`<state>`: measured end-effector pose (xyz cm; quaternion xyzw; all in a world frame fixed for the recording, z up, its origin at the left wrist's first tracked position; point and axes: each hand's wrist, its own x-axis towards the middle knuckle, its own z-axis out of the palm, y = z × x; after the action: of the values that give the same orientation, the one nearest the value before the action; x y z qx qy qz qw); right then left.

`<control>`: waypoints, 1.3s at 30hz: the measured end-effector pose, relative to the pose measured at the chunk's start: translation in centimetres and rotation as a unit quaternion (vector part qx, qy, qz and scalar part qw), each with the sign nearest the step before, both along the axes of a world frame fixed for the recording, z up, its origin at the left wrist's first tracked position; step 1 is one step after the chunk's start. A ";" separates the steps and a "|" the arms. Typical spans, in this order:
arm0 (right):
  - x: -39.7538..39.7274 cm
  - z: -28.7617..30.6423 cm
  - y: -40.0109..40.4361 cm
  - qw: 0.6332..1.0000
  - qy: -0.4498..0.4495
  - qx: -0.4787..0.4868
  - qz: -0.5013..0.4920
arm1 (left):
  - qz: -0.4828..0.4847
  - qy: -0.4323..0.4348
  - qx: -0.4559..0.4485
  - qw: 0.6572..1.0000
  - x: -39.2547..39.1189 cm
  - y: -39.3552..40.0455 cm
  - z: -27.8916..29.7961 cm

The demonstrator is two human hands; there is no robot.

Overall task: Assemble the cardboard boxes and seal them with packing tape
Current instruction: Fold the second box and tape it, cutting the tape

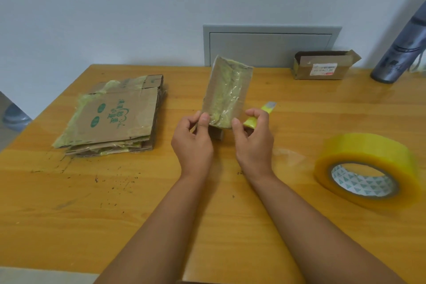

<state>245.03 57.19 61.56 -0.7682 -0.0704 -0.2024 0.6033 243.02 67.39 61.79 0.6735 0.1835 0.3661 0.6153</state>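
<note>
Tabletop (pixel 69 203): hands-held taped box (pixel 227 92).

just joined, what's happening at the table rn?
A person is holding a small cardboard box upright over the wooden table, with tape already across the face towards the camera. The left hand pinches its lower left edge; the right hand holds the lower right edge and also grips a yellow utility knife. A stack of flattened boxes lies to the left, a roll of packing tape to the right, and an open box by the wall.
</note>
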 end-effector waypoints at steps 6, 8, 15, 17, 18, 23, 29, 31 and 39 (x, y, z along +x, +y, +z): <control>0.8 2.1 -2.1 0.991 0.019 0.132 0.033 | -0.001 -0.064 0.139 0.988 -0.4 0.9 -0.2; 1.1 2.1 -2.5 0.992 0.021 0.122 0.032 | -0.004 -0.093 0.174 0.980 -0.2 1.5 -0.8; 1.4 2.4 -2.9 0.992 0.036 0.119 0.015 | 0.008 -0.124 0.266 0.956 -0.2 2.4 -1.4; 1.4 2.4 -2.9 0.991 0.056 0.124 0.006 | -0.009 -0.116 0.235 0.965 -0.3 2.1 -1.3; 1.5 2.3 -3.0 0.989 0.070 0.128 0.002 | -0.016 -0.103 0.196 0.975 -0.5 1.6 -0.9; 1.7 1.0 -2.8 0.995 0.098 0.018 -0.008 | -0.002 -0.059 0.049 0.997 -1.1 1.0 0.3; 1.4 0.2 -2.0 0.995 0.100 -0.027 0.009 | 0.027 0.049 0.022 0.998 -0.5 1.7 -0.2; 1.2 0.0 -2.0 0.993 0.096 -0.063 0.016 | 0.032 0.086 0.044 0.995 -0.4 2.0 -0.4; 0.5 -0.3 -2.0 0.978 0.109 -0.176 0.012 | 0.040 0.116 0.117 0.986 -0.8 1.9 -0.3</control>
<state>245.55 55.22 61.29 -0.8790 -0.0476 -0.0942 0.4650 242.19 69.30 61.48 0.7708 0.2365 0.3289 0.4917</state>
